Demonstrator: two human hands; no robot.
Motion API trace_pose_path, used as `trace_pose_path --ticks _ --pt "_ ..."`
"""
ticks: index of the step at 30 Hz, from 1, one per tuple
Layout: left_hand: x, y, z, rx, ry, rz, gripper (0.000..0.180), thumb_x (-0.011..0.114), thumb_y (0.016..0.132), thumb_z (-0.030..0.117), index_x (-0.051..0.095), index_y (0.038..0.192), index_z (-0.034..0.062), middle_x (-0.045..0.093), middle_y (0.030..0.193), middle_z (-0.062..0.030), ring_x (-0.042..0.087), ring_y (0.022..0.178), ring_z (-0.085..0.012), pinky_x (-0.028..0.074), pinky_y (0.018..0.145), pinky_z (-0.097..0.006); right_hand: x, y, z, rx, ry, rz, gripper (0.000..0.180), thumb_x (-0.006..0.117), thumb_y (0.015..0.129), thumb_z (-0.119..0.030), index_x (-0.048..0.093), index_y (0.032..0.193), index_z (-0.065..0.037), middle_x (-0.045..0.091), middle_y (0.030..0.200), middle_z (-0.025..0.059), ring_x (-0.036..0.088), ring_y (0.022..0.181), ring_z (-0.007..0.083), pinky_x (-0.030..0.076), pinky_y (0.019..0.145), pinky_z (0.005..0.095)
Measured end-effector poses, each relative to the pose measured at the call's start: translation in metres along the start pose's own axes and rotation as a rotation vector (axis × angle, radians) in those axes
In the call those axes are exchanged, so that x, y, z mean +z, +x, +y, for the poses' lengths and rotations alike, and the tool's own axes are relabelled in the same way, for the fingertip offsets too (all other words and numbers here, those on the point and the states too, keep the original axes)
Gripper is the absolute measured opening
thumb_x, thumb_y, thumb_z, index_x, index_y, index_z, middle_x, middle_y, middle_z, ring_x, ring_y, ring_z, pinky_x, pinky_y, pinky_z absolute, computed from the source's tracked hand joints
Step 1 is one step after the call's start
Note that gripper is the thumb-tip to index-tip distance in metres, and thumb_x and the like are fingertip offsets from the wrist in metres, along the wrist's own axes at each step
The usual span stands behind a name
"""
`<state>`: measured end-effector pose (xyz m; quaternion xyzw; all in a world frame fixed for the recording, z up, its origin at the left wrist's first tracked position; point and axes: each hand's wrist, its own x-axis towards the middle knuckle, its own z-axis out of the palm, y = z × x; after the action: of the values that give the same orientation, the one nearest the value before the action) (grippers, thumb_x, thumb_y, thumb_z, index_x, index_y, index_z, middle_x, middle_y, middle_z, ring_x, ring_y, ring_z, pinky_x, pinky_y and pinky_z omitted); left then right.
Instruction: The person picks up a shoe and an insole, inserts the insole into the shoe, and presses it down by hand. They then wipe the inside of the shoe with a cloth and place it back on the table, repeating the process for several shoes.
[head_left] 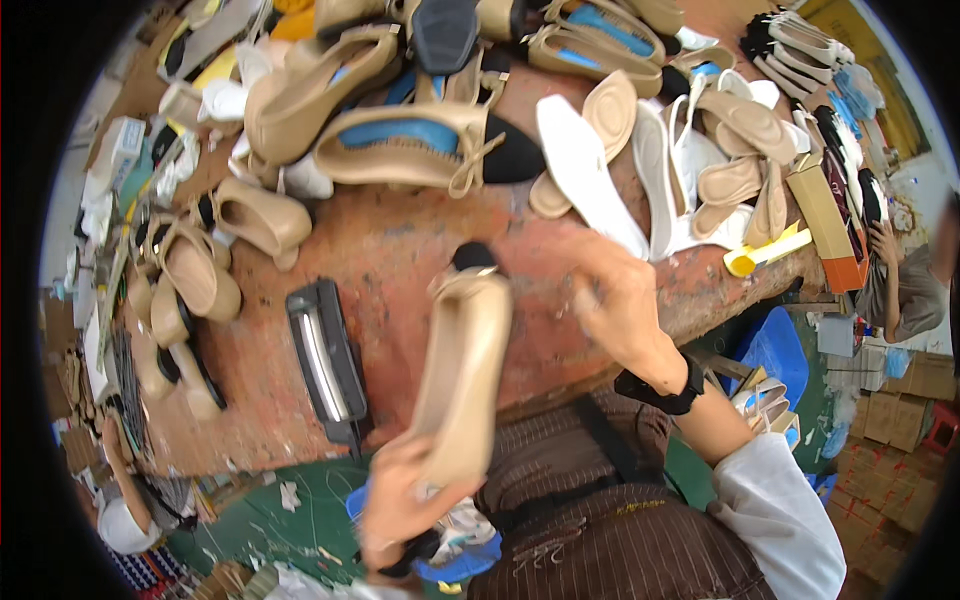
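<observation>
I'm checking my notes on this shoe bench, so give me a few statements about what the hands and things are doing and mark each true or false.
1. The left hand holds a beige shoe by its heel end. True.
2. The right hand grips the yellow scoop. False: the scoop lies apart, near the workbench edge.
3. A black tool lies on the workbench left of the held shoe. True.
4. The right wrist is bare. False: it wears a black wristband.
</observation>
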<state>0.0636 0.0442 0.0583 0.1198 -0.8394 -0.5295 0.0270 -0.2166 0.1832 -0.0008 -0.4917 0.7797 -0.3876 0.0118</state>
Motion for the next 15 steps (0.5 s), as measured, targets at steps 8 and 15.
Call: trace_pose_path --ticks 8,15 --pt "-0.24 -0.129 -0.044 -0.449 0.528 0.786 0.069 0.074 0.081 0.006 0.044 0.143 -0.0047 0.048 0.145 -0.0185 0.049 0.129 -0.0228 0.039 0.108 -0.035 -0.005 0.011 0.071 0.19 -0.434 0.143 0.045 0.067 0.082 -0.007 0.056 0.125 0.0 0.061 0.095 0.0147 0.062 0.089 0.0338 0.051 0.07 0.0427" --pt "-0.134 0.178 0.057 0.024 0.495 0.597 0.047 0.064 0.085 0.0 0.06 0.132 0.002 0.057 0.137 -0.0197 0.053 0.129 -0.0289 0.039 0.109 -0.039 -0.079 0.002 0.062 0.582 0.114 0.221 0.034 0.053 0.092 -0.002 0.055 0.126 -0.003 0.066 0.092 0.013 0.066 0.078 0.0273 0.052 0.072 0.0361"
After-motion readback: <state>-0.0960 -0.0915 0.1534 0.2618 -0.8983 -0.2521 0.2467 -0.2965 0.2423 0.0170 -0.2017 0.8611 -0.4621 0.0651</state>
